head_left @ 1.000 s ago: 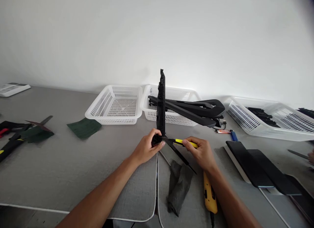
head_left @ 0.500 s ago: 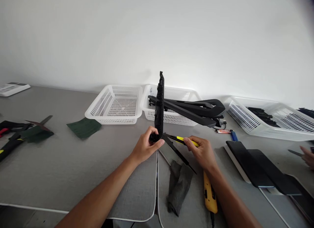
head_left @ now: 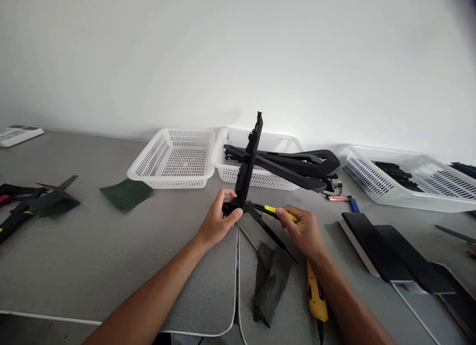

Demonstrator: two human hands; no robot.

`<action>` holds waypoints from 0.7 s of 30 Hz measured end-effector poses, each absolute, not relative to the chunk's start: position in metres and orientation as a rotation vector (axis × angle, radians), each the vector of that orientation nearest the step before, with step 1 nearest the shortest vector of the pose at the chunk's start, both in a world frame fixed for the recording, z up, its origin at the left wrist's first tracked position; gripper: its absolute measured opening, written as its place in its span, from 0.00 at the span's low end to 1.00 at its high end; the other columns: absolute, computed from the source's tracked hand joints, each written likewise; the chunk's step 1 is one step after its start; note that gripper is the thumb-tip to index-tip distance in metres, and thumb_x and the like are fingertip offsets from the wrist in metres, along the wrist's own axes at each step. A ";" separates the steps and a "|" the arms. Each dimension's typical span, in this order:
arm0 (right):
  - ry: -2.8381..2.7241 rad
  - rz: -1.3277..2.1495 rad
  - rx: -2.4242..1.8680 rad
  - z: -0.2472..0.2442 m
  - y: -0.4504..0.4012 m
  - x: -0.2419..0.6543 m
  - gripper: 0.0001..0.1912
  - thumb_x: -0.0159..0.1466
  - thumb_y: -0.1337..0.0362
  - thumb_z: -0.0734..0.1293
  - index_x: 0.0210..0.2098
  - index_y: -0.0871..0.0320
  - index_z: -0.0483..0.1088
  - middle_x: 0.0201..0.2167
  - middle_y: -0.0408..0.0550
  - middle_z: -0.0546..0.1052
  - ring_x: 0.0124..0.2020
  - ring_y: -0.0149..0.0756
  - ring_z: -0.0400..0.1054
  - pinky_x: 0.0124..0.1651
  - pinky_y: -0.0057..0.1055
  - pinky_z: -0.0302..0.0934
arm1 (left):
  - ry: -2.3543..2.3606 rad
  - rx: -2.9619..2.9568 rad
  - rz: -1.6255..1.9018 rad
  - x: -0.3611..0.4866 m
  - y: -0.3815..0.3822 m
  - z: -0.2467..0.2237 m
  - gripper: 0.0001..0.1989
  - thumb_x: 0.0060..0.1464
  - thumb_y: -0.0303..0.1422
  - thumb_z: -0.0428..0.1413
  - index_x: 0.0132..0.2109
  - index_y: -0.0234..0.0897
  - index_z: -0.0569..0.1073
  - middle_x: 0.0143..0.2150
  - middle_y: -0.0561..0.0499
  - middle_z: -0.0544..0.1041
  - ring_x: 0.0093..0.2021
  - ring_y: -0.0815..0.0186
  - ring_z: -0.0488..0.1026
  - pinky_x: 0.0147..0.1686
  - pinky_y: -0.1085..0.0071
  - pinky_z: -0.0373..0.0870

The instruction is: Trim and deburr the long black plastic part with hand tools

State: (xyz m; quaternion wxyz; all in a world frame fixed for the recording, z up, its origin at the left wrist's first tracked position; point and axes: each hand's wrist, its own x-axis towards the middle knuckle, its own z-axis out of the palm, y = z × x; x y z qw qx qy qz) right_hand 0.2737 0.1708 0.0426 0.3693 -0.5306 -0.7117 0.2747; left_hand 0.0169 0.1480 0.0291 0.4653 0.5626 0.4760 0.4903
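My left hand [head_left: 219, 220] grips the lower end of a long black plastic part [head_left: 248, 169], which stands up and leans to the right. A thin black arm [head_left: 268, 229] slants down to the right from the part's lower end. My right hand [head_left: 302, 229] is closed on a yellow and black tool [head_left: 270, 209], whose tip meets the part near its base. Below lie a dark grey cloth [head_left: 272, 283] and a thin metal rod [head_left: 247, 236].
White baskets [head_left: 169, 181] line the wall; the middle one [head_left: 260, 179] bears long black parts [head_left: 297, 169]. A yellow corded tool [head_left: 317, 298] lies by my right forearm. Black slabs [head_left: 377, 246] lie right, green cloth [head_left: 126, 194] left. Another person's fingers [head_left: 473, 250] show at the right edge.
The black part's upper end has tilted to the right and its ridged face now shows more. Both hands have shifted slightly. The other person's hand at the right edge has mostly left view.
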 end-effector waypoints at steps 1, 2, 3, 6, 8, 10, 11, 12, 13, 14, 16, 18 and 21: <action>-1.809 0.698 -1.366 0.042 0.171 0.274 0.32 0.69 0.37 0.63 0.20 0.56 0.69 0.17 0.41 0.63 0.21 0.32 0.55 0.26 0.31 0.48 | 1.176 1.405 1.196 0.017 0.147 0.029 0.16 0.62 0.39 0.59 0.53 0.44 0.64 0.44 0.54 0.76 0.27 0.72 0.66 0.29 0.72 0.65; -1.795 0.698 -1.363 0.042 0.171 0.274 0.33 0.69 0.37 0.63 0.20 0.56 0.68 0.18 0.41 0.63 0.21 0.32 0.55 0.26 0.31 0.48 | 1.182 1.427 1.190 0.017 0.147 0.030 0.16 0.62 0.39 0.59 0.53 0.44 0.65 0.45 0.53 0.77 0.29 0.71 0.69 0.30 0.72 0.66; -1.792 0.709 -1.358 0.042 0.171 0.274 0.32 0.70 0.37 0.63 0.21 0.55 0.68 0.18 0.41 0.63 0.22 0.32 0.55 0.26 0.31 0.48 | 1.186 1.449 1.183 0.018 0.146 0.030 0.17 0.62 0.39 0.59 0.54 0.44 0.65 0.46 0.52 0.78 0.32 0.69 0.71 0.32 0.71 0.67; -1.824 0.747 -1.347 0.041 0.171 0.274 0.33 0.69 0.37 0.63 0.21 0.56 0.68 0.18 0.41 0.63 0.22 0.32 0.55 0.26 0.31 0.48 | 1.193 1.521 1.161 0.018 0.143 0.033 0.22 0.62 0.39 0.60 0.61 0.44 0.66 0.49 0.47 0.81 0.47 0.58 0.78 0.40 0.68 0.72; -1.816 0.729 -1.365 0.040 0.172 0.274 0.33 0.70 0.36 0.63 0.20 0.56 0.67 0.18 0.41 0.62 0.22 0.32 0.54 0.26 0.31 0.47 | 1.207 1.568 1.142 0.018 0.142 0.034 0.27 0.62 0.39 0.60 0.65 0.44 0.66 0.52 0.45 0.82 0.58 0.51 0.77 0.45 0.65 0.74; -1.796 0.722 -1.371 0.040 0.172 0.273 0.34 0.70 0.36 0.62 0.20 0.56 0.66 0.18 0.40 0.61 0.22 0.31 0.54 0.26 0.31 0.47 | 1.234 1.598 1.125 0.017 0.142 0.035 0.28 0.63 0.40 0.60 0.68 0.45 0.67 0.55 0.44 0.82 0.64 0.48 0.73 0.48 0.63 0.74; -1.796 0.731 -1.363 0.040 0.172 0.273 0.34 0.70 0.35 0.62 0.20 0.55 0.66 0.18 0.40 0.61 0.22 0.31 0.54 0.26 0.31 0.47 | 1.248 1.610 1.118 0.017 0.142 0.035 0.28 0.63 0.40 0.59 0.68 0.45 0.67 0.55 0.44 0.82 0.65 0.47 0.73 0.48 0.63 0.74; -1.802 0.743 -1.354 0.040 0.173 0.273 0.35 0.70 0.35 0.62 0.20 0.55 0.65 0.18 0.41 0.62 0.22 0.31 0.54 0.26 0.31 0.47 | 1.262 1.621 1.112 0.017 0.142 0.034 0.29 0.63 0.40 0.59 0.69 0.45 0.68 0.55 0.44 0.81 0.63 0.48 0.74 0.48 0.63 0.74; -1.809 0.751 -1.347 0.041 0.173 0.273 0.35 0.70 0.35 0.62 0.19 0.55 0.65 0.18 0.41 0.62 0.22 0.31 0.54 0.26 0.31 0.47 | 1.274 1.629 1.105 0.016 0.142 0.034 0.29 0.63 0.41 0.59 0.69 0.45 0.68 0.55 0.44 0.81 0.60 0.49 0.76 0.47 0.63 0.74; -1.813 0.754 -1.346 0.041 0.173 0.273 0.35 0.70 0.34 0.62 0.19 0.55 0.64 0.18 0.41 0.61 0.22 0.31 0.54 0.26 0.31 0.47 | 1.279 1.632 1.094 0.016 0.142 0.033 0.30 0.64 0.41 0.59 0.70 0.45 0.68 0.55 0.44 0.81 0.55 0.52 0.78 0.45 0.64 0.74; -1.797 0.743 -1.362 0.041 0.174 0.273 0.36 0.70 0.34 0.61 0.19 0.55 0.63 0.17 0.41 0.60 0.22 0.31 0.54 0.26 0.31 0.47 | 1.281 1.615 1.071 0.015 0.142 0.033 0.31 0.64 0.42 0.58 0.72 0.46 0.67 0.54 0.45 0.81 0.44 0.58 0.79 0.40 0.66 0.74; -1.777 0.742 -1.374 0.039 0.175 0.273 0.36 0.70 0.34 0.60 0.19 0.55 0.62 0.17 0.41 0.60 0.22 0.31 0.53 0.26 0.31 0.47 | 1.276 1.592 1.052 0.015 0.142 0.033 0.31 0.65 0.43 0.57 0.73 0.47 0.67 0.53 0.45 0.81 0.39 0.61 0.78 0.36 0.67 0.73; -1.785 0.785 -1.371 0.036 0.177 0.273 0.36 0.70 0.33 0.60 0.19 0.54 0.59 0.18 0.40 0.60 0.22 0.31 0.52 0.26 0.31 0.45 | 1.279 1.614 1.058 0.014 0.142 0.033 0.30 0.65 0.41 0.57 0.72 0.47 0.69 0.54 0.45 0.82 0.42 0.59 0.79 0.36 0.68 0.73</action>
